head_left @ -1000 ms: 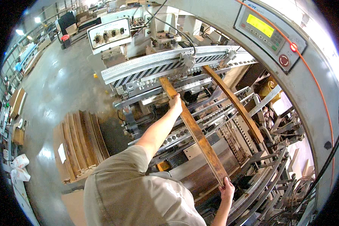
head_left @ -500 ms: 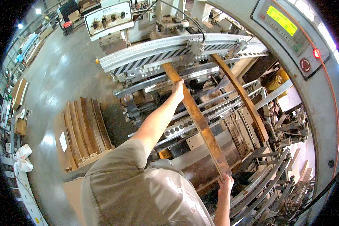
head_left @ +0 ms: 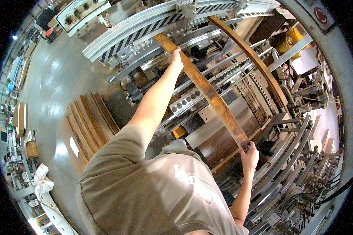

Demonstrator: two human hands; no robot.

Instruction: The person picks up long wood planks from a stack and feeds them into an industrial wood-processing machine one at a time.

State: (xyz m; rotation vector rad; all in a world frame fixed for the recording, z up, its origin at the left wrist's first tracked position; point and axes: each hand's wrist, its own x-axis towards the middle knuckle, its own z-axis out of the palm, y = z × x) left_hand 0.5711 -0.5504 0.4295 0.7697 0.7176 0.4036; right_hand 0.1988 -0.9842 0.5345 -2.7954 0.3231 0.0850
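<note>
A long, narrow brown wooden strip (head_left: 208,94) slants across the machine bed between my two hands. Its far end reaches the striped metal rail (head_left: 139,33). My left hand (head_left: 177,59) is closed round the strip's left edge near that far end. At the near end, my right hand (head_left: 250,156) grips the strip's tip between thumb and fingers. A second brown strip (head_left: 257,66) lies to the right across the metal bars, and neither hand touches it. Below the held strip runs a metal bar with round holes (head_left: 186,104).
Several curved brown boards (head_left: 91,119) are stacked on the left. Black curved racks (head_left: 290,156) stand close to my right arm. A grey machine frame with a red stop button (head_left: 320,15) arches over the right side. A yellow bag (head_left: 290,41) lies at far right.
My view has tilted down and shifted, so the machine sits higher in the picture. Both hands keep their hold on the strip, which stays slanted over the bed.
</note>
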